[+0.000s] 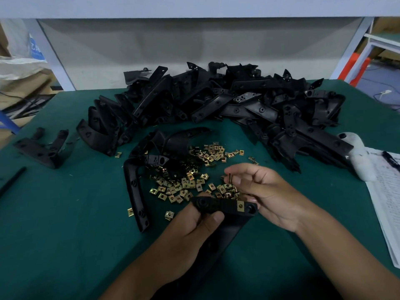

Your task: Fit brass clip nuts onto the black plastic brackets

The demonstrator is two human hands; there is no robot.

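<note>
My left hand [192, 230] grips a black plastic bracket [225, 207] near its left end, held just above the green table. One brass clip nut [240, 205] sits on the bracket's right end. My right hand [264, 191] pinches another brass clip nut [229, 177] between thumb and forefinger above the bracket, while its lower fingers touch the bracket's right end. Several loose brass clip nuts [186, 176] lie scattered on the table just beyond my hands.
A big heap of black brackets [227, 100] fills the back of the green table [65, 213]. A curved black bracket [135, 191] lies left of the nuts, another bracket [43, 148] at far left. Printed paper [387, 191] and a white cloth [361, 156] lie right.
</note>
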